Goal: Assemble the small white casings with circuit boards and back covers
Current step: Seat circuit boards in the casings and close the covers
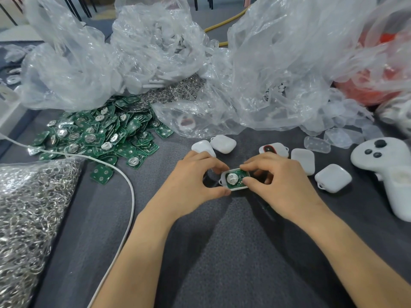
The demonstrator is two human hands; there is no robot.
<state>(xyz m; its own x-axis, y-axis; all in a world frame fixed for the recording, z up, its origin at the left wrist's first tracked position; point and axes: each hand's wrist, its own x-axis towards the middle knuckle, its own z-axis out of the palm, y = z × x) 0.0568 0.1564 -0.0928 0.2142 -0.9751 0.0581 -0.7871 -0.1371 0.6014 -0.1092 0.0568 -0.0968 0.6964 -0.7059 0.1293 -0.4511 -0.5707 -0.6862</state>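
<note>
While you worked over the grey worktop point(222, 252), your left hand point(195, 176) and right hand point(278, 181) both pinched one open white casing point(223, 177) at its ends, probably steadying it so the green circuit board point(241, 175) could be pressed flat inside. Just beyond lay closed casings point(223, 143), within easy reach. Farther left sat the loose board pile point(100, 134), with clear plastic bags point(155, 47) behind.

The right hand point(275, 181) covers the right end of the casing point(223, 177) and part of its circuit board point(242, 174), whose print is too small to read. The bag of metal rings point(29, 218) and the white controller point(387, 165) run off the edges.
</note>
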